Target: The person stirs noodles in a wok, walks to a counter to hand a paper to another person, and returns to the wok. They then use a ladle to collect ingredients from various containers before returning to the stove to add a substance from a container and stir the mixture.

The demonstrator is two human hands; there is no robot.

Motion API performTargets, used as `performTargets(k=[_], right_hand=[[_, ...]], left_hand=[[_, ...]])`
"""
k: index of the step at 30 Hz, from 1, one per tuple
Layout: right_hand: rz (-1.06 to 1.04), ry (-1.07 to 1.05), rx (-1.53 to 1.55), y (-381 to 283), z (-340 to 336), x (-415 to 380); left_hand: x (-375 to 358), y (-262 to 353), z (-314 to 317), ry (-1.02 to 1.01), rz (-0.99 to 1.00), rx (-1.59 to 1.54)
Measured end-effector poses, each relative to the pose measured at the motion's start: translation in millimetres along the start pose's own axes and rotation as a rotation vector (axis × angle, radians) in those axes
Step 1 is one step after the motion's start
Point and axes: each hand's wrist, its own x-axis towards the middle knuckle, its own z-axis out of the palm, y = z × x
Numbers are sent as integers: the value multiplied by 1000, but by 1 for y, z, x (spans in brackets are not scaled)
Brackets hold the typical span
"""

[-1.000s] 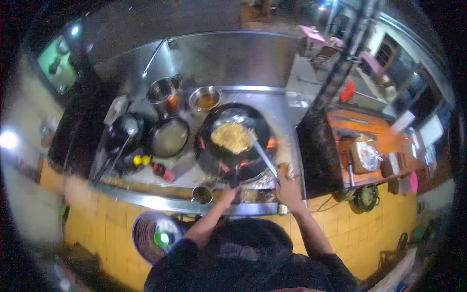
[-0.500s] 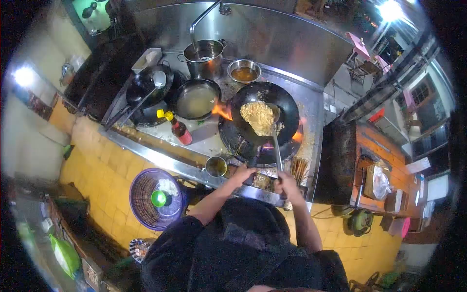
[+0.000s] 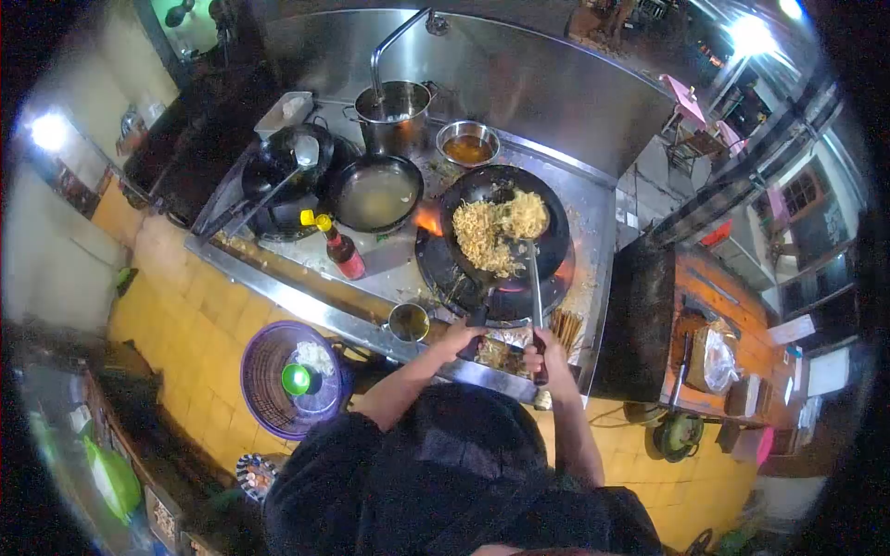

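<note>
Head view of a street-kitchen cooking station, described from left to right. At far left on the yellow tiled floor stands a purple basket [image 3: 278, 375] with a green object inside. On the steel counter [image 3: 297, 287] above it sit a dark wok with a ladle [image 3: 278, 167] resting across it, then a sauce bottle with a yellow cap [image 3: 341, 248], then a pan of pale liquid [image 3: 375, 193]; behind these a steel stockpot [image 3: 394, 109] stands under a curved tap, with a small steel bowl of brown sauce [image 3: 467, 145] beside it. A small metal cup [image 3: 408, 322] rests at the counter's near edge. The left hand [image 3: 461, 335] is closed around the handle of the black wok [image 3: 505, 222], which sits over a lit burner with flames visible at its left and right rims and holds a heap of fried noodles [image 3: 499, 232]. The right hand [image 3: 545, 357] is clenched around the long handle of a metal spatula [image 3: 535, 278], whose blade lies in the noodles. A bundle of skewers [image 3: 565, 326] lies just beside the right hand. At far right stands a wooden table [image 3: 732, 306] carrying a plastic bag and small items.
</note>
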Motion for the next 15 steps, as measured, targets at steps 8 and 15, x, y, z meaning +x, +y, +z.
performTargets(k=[8,15], right_hand=[[-682,232,-1414,-52,8,-50],[-886,309,-1698,-28,-13,8]], left_hand=[[5,-6,-3,-15,-16,26],[17,-17,-7,0,-62,-13]])
